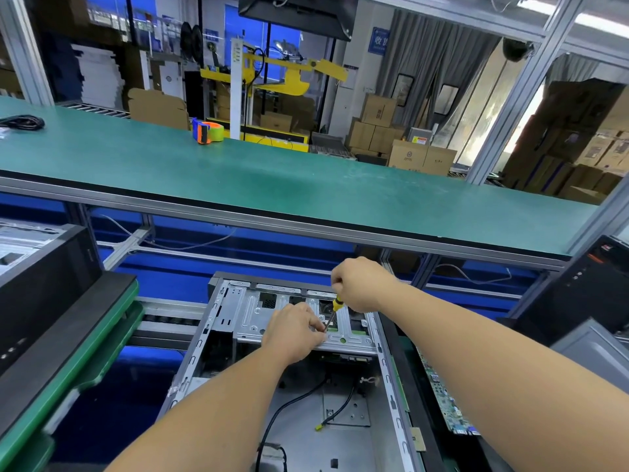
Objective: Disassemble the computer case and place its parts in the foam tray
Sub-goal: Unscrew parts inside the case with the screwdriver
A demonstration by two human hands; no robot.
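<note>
The computer case [299, 369] is lying open on its side, below the green workbench [272, 175]. The right hand [362, 284] is gripping a yellow-handled screwdriver [335, 310], its tip angling down onto the metal drive bracket [252, 318]. The left hand [294, 330] is pinching at the bracket beside the tip.

open grey metal computer case [357, 413] lying flat, side panel off, drive cage [252, 318] at far end
</note>
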